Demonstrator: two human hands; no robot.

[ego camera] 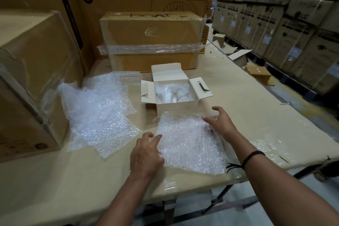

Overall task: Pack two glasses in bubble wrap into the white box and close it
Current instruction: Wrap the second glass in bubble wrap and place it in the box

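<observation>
A small white box (177, 107) stands open on the cardboard-covered table, its flaps spread out. Inside it lie clear glasses (171, 93), partly hidden by plastic. In front of the box lies a square sheet of bubble wrap (189, 143). My left hand (145, 154) rests at the sheet's left edge, fingers loosely bent and touching it. My right hand (219, 122) is on the sheet's far right corner, fingers spread. Neither hand grips anything.
A larger pile of bubble wrap (99, 113) lies to the left. A taped brown carton (152, 42) stands behind the white box, and a big carton (31, 79) sits at the left. Stacked cartons (284, 14) fill the right background. The table edge (183, 189) runs near me.
</observation>
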